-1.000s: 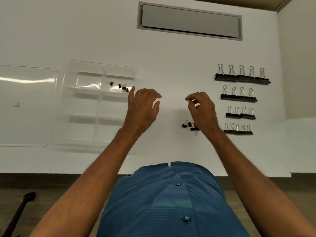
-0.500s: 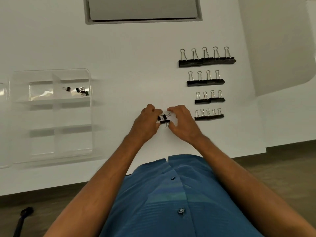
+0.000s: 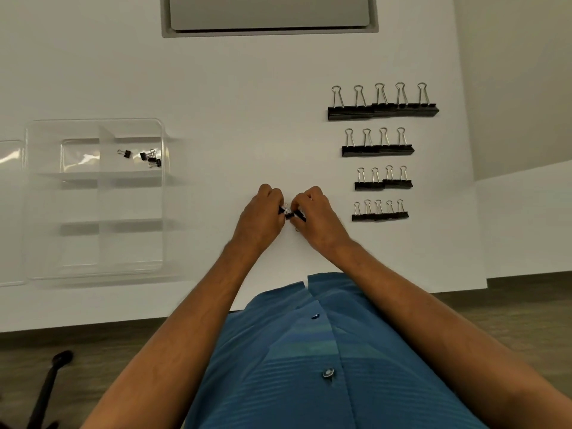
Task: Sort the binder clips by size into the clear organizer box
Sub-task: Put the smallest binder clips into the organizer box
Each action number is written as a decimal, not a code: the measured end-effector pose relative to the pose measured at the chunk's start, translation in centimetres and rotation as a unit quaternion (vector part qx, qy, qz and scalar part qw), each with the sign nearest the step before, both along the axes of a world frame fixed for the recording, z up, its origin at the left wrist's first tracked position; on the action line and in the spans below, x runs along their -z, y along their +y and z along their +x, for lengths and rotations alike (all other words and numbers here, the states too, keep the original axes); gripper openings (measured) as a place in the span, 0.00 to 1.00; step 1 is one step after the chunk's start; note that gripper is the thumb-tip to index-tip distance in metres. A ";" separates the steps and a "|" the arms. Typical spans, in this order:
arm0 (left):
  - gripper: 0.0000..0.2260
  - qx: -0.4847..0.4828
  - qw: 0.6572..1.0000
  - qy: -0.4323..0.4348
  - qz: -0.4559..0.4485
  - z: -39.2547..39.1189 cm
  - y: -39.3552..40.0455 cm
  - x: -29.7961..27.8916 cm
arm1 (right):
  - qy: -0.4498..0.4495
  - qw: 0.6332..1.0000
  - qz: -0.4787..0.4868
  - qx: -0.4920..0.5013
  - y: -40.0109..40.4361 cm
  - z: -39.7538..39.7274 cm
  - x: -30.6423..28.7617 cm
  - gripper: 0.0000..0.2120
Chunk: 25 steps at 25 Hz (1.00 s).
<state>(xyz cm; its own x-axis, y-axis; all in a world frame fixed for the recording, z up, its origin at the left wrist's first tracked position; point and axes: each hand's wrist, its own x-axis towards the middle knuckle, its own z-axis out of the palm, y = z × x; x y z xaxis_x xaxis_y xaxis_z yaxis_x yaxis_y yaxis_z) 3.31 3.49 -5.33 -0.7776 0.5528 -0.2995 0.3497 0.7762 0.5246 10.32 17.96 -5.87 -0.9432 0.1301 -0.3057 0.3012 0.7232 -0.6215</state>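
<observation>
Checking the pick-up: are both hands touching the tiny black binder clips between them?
Touching. The head view shows the left hand and right hand fingertips closed onto the tiny black binder clips.

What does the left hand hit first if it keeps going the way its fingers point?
Likely the right hand: the left hand points right, across the tiny clips both hands pinch. Depth unclear.

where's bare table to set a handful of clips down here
Bare patches: the white table between the clear organizer box and the clip rows, and the strip beyond the hands up to the grey panel. Crowded: the four rows of binder clips at right, and the tiny clips between left hand and right hand.
</observation>
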 end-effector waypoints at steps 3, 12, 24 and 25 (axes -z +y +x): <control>0.03 -0.010 1.000 0.004 -0.007 0.1 0.1 -0.1 | 0.004 0.999 0.031 -0.017 0.0 -0.4 0.0 0.08; 0.09 -0.119 0.985 -0.105 0.065 0.0 -0.7 -0.1 | -0.021 0.997 -0.026 0.068 0.4 -1.4 -1.0 0.06; 0.11 -0.236 0.955 -0.143 0.112 0.2 -3.6 -2.7 | -0.030 0.993 -0.072 0.091 -1.4 -0.3 0.3 0.12; 0.11 -0.243 0.953 -0.140 0.119 0.0 -4.1 -2.9 | -0.013 0.997 -0.047 0.067 -1.7 -0.3 0.3 0.11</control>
<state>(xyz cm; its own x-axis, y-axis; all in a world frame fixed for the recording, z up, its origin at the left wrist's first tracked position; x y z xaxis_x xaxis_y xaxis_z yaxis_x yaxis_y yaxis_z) 3.34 -0.63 -2.40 -0.8670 0.2266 -0.4438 -0.1990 0.6591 0.7253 10.04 16.25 -6.21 -0.9113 0.2236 -0.3458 0.4072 0.6152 -0.6751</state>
